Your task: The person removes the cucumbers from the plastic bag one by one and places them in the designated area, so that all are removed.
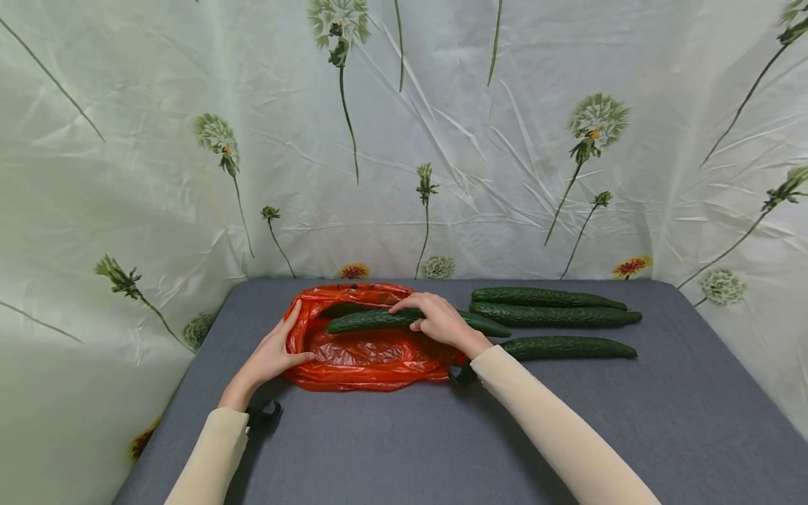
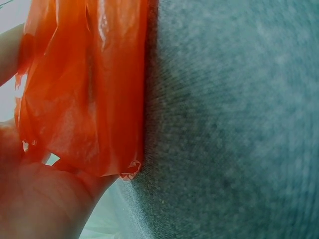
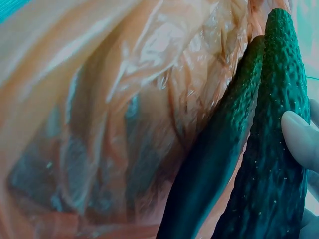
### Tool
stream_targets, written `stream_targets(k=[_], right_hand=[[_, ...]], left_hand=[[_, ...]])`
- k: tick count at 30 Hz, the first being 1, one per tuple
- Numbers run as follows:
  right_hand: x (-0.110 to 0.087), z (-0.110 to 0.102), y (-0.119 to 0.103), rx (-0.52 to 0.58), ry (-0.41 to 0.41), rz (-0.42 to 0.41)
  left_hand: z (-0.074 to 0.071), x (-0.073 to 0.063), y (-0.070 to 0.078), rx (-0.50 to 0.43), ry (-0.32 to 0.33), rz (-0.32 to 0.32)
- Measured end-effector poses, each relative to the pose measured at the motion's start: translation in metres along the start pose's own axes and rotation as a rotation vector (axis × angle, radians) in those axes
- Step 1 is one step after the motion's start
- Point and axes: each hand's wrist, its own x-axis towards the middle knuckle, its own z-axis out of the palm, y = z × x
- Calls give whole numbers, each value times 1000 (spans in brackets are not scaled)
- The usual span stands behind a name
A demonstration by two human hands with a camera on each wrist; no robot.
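Observation:
A red plastic bag (image 1: 362, 379) lies on the table with its mouth spread wide. My left hand (image 1: 270, 359) holds the bag's left rim, thumb and fingers spread apart along it; in the left wrist view the red film hangs in front of the fingers. Over the bag's mouth, my right hand (image 1: 442, 321) grips a long dark green cucumber (image 1: 360, 321) from above, its left end over the opening. Behind it a second cucumber (image 3: 219, 144) lies inside the bag, against the film, and part of it is hidden.
To the right of the bag, two cucumbers (image 1: 555, 315) lie side by side. Another cucumber (image 1: 574, 348) lies nearer, its left end behind my right wrist. A grey cloth (image 1: 379, 449) covers the table, and a flower-printed curtain (image 1: 442, 140) hangs behind it.

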Motion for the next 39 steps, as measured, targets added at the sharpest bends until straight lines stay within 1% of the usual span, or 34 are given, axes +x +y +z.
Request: stream_targets(k=[6, 19, 26, 34, 39], right_hand=[[-8, -5, 8, 5, 1, 10], [-23, -17, 20, 19, 11, 20], [-30, -24, 27, 14, 32, 14], [-38, -30, 37, 25, 38, 27], [-42, -33, 40, 24, 44, 20]], left_hand=[[0, -1, 1, -1, 9, 12], [2, -1, 1, -1, 5, -6], [1, -2, 1, -1, 8, -4], [2, -1, -1, -9, 10, -7], [2, -1, -1, -13, 10, -8]])
